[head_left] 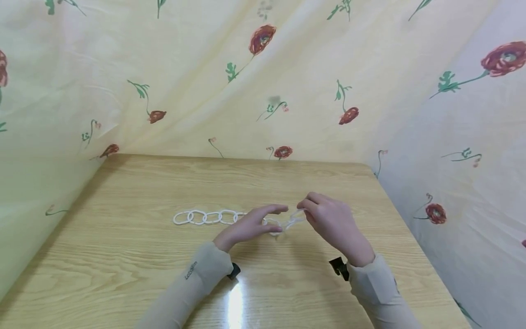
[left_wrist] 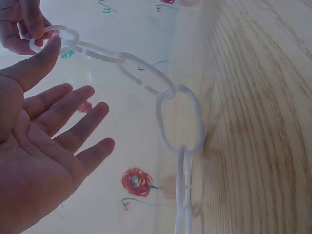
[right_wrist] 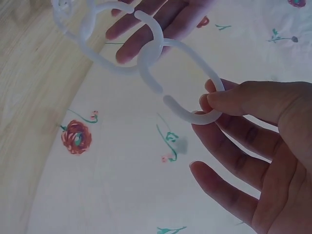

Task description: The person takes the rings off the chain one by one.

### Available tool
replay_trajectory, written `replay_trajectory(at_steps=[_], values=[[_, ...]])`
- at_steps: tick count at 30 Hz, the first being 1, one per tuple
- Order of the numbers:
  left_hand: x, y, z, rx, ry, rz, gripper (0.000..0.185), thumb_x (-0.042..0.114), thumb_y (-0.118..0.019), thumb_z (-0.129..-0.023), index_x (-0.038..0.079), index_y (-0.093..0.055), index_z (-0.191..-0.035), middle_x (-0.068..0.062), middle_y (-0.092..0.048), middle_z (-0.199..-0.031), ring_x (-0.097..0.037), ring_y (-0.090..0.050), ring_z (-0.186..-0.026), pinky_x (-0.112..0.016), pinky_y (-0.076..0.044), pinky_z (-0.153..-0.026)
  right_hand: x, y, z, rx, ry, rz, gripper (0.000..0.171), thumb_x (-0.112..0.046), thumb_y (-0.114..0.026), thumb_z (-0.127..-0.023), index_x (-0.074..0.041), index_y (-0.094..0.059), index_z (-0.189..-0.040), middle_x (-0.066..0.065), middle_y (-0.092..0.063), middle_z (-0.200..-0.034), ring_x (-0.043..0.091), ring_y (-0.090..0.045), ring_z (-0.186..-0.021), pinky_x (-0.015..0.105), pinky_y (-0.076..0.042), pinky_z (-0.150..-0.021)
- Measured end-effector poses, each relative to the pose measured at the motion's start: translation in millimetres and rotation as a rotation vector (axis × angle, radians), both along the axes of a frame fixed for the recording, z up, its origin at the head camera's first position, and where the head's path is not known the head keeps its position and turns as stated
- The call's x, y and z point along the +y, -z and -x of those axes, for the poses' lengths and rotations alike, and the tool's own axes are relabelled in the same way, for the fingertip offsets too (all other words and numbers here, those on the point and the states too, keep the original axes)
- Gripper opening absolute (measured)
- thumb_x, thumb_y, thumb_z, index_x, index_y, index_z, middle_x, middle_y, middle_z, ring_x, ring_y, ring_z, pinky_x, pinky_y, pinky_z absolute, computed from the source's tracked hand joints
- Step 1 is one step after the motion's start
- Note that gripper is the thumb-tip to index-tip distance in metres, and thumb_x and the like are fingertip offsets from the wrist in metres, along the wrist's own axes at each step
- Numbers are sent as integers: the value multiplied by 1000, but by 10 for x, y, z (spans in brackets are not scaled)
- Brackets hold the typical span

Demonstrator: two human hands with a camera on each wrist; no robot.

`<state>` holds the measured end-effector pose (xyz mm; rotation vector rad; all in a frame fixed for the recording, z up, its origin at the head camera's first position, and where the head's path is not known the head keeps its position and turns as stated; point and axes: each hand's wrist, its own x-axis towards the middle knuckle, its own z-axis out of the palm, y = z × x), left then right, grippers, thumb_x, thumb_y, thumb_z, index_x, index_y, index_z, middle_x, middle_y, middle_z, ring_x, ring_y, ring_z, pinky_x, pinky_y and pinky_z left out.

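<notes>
A white plastic chain (head_left: 190, 217) of oval links lies on the table, stretching left from the hands, its right part raised. My right hand (head_left: 330, 221) pinches the end link (right_wrist: 195, 118) between thumb and fingers, the other fingers loosely bent. Small gaps show in the raised links in the right wrist view. My left hand (head_left: 250, 224) is held over the chain, fingers spread and fairly straight. In the left wrist view its thumb (left_wrist: 41, 63) reaches up toward the end link, overlapping it there, and the palm holds nothing. The left hand hides some middle links in the head view.
The light wooden table (head_left: 135, 265) has its far edge against a cream cloth (head_left: 197, 73) with red flowers, which also hangs at both sides. Black straps (head_left: 339, 268) show at the wrists. A bright reflection lies on the table near the front.
</notes>
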<state>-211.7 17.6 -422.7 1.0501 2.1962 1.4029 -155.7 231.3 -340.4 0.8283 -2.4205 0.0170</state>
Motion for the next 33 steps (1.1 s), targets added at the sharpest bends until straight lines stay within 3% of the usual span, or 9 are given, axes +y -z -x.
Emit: replay_trajectory(at_steps=[9, 20, 26, 31, 33], values=[[71, -19, -8, -27, 48, -4, 61, 33, -65, -93, 21, -40, -147, -2, -47, -149, -20, -42, -139, -51, -36, -115, -72, -113, -65, -5, -22, -3, 22, 5, -76, -73, -13, -72, -86, -4, -66, -81, 9, -62, -63, 16, -39, -41], [146, 27, -18, -3, 84, -77, 54, 25, -64, -94, 18, -45, -144, 1, -51, -145, -19, -47, -133, -40, -42, -112, -129, -149, -86, 70, -81, 8, 21, 5, -76, -73, -13, -71, -82, -5, -65, -77, 8, -60, -60, 17, -39, -40], [125, 83, -33, -77, 117, -140, 54, 19, -62, -94, 11, -43, -144, -9, -60, -136, -21, -53, -130, -41, -46, -108, -118, -155, -80, 80, -91, 50, 20, 2, -78, -73, -12, -71, -84, -4, -67, -79, 9, -63, -62, 17, -39, -39], [72, 154, -34, -88, 110, -164, 42, 13, -59, -96, 7, -50, -137, -14, -65, -128, -23, -56, -127, -44, -43, -110, -75, -106, -44, 10, -73, 125, 20, -2, -80, -74, -13, -72, -87, -4, -68, -80, 8, -60, -57, 16, -37, -39], [47, 180, -35, -86, 116, -172, 37, 13, -58, -96, 3, -54, -131, -18, -65, -125, -27, -59, -123, -40, -45, -109, -59, -79, -29, -45, -52, 170, 17, -2, -79, -77, -13, -72, -88, -5, -67, -79, 6, -58, -56, 16, -43, -43]])
